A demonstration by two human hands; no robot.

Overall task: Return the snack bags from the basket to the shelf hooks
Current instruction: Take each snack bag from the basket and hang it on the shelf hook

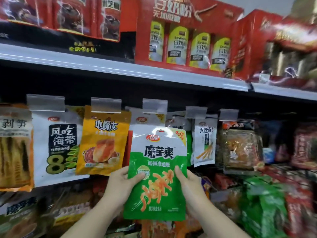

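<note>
On my far left hang a bamboo-shoot bag (14, 148), a white kelp bag (58, 148) and an orange bag (103, 141), each under a clear price-tag holder (45, 102). My left hand (122, 182) pinches the left edge of the green-and-white konjac snack bag (157, 170), thumb on the front face and fingers (124, 170) curled behind. The bag stands upright, long axis vertical, its hang hole (159, 131) at the top, well above both hands. Just above the hole is the holder (154, 105) of the hook I judge to be the target, where bags with the same white top already hang. My right hand (189, 184) grips the right edge the same way. So the coming move is, I think, up and toward the shelf, both hands about equally near. Further right hang a narrow white bag (205, 141) and blurred dark packs.
</note>
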